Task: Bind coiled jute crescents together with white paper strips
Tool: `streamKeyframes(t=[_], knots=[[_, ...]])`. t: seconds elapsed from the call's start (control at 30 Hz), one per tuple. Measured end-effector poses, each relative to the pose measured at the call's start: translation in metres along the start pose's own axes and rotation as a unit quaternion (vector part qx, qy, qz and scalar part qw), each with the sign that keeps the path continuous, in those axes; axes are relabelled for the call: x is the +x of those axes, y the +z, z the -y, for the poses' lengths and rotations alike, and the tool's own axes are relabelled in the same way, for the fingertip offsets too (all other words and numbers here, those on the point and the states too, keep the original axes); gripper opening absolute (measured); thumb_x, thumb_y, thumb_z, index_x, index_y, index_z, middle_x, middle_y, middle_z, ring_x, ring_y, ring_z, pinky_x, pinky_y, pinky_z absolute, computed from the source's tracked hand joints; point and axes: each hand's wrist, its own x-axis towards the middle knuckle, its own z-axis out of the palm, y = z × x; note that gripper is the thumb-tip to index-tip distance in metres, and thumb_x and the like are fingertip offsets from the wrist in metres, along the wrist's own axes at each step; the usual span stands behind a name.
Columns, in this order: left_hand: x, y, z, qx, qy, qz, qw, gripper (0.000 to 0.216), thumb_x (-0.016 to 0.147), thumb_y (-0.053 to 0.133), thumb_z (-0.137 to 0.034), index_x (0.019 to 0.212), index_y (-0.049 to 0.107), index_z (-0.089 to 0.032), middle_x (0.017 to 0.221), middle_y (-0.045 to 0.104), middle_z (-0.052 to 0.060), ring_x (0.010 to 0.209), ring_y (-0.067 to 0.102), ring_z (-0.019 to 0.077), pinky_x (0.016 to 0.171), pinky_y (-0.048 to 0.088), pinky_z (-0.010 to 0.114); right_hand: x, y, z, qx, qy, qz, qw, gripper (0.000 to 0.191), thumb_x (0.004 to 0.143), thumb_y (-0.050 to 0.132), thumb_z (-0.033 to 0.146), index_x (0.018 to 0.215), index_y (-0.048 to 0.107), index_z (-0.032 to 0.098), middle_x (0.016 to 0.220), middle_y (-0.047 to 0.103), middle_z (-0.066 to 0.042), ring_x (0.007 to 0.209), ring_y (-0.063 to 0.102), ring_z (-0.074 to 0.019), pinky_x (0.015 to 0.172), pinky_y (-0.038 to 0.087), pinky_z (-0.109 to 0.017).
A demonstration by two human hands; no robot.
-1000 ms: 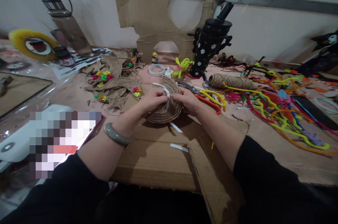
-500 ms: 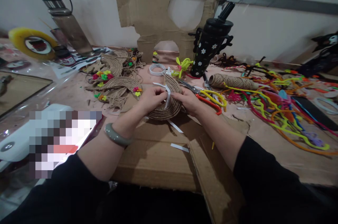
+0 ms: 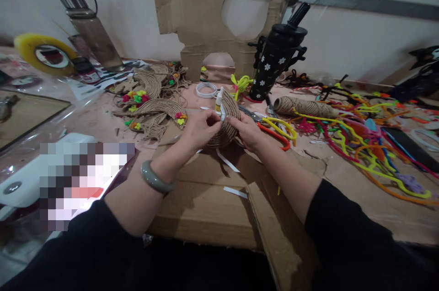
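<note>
Both hands meet over a curved piece wrapped in jute twine (image 3: 229, 119), held tilted up above a flat cardboard sheet (image 3: 202, 199). My left hand (image 3: 200, 130) pinches a thin white strip (image 3: 222, 109) at the piece's upper edge, fingers closed. My right hand (image 3: 247, 130) grips the piece's right side, fingers curled around it. A grey-green bangle (image 3: 155, 180) sits on my left wrist. Two loose white strips (image 3: 235, 191) lie on the cardboard below the hands.
Finished twine arcs with coloured flowers (image 3: 151, 99) lie at left. Yellow-and-red scissors (image 3: 274, 127), a twine spool (image 3: 303, 107) and a tangle of coloured pipe cleaners (image 3: 370, 145) fill the right. A black flowered tumbler (image 3: 276, 60), cut cardboard (image 3: 206, 17), a metal bottle (image 3: 91, 30) and a yellow tape roll (image 3: 43, 53) stand behind.
The twine piece has been lifted and tilted more upright. Both hands rose slightly with it, and the white strip now shows only at the top edge.
</note>
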Motion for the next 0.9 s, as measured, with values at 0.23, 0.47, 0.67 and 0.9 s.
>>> streamKeyframes(t=[0.23,0.47,0.67,0.9], knots=[[0.002,-0.007,-0.009,-0.013,-0.018,-0.004,1.0,0.004,0.071,0.057,-0.015,0.068,0.06,-0.017,0.067,0.061,-0.001,0.063,0.052,0.0114,0.067,0.041,0.024,-0.002,-0.004,0.001,-0.016,0.051,0.046,0.997,0.033,0.059,0.076,0.034,0.084,0.064,0.016,0.076,0.067,-0.001,0.066,0.06,-0.0136,0.066,0.05,-0.029],[0.003,-0.007,-0.001,0.009,-0.018,-0.005,1.0,0.005,0.069,0.058,-0.019,0.07,0.063,-0.018,0.067,0.063,-0.001,0.064,0.052,0.0125,0.067,0.039,0.025,-0.004,-0.004,0.001,-0.055,0.064,0.052,0.995,0.03,0.062,0.073,0.036,0.08,0.062,0.015,0.069,0.063,-0.001,0.057,0.055,-0.0115,0.054,0.047,-0.026],[0.002,-0.006,0.003,0.046,-0.001,-0.014,0.999,0.009,0.071,0.056,-0.021,0.071,0.064,-0.019,0.068,0.064,0.0,0.064,0.053,0.0133,0.066,0.038,0.026,-0.004,-0.003,-0.002,-0.113,0.032,0.052,0.992,0.029,0.066,0.068,0.04,0.078,0.061,0.014,0.069,0.062,-0.001,0.059,0.055,-0.0115,0.056,0.046,-0.025],[0.001,-0.007,0.0,0.091,-0.002,-0.016,0.996,0.011,0.073,0.054,-0.024,0.072,0.064,-0.018,0.07,0.065,0.002,0.067,0.055,0.0149,0.065,0.039,0.027,-0.003,-0.002,-0.004,-0.174,-0.019,0.071,0.982,0.022,0.07,0.063,0.037,0.074,0.06,0.015,0.069,0.06,-0.001,0.065,0.054,-0.0132,0.064,0.046,-0.028]])
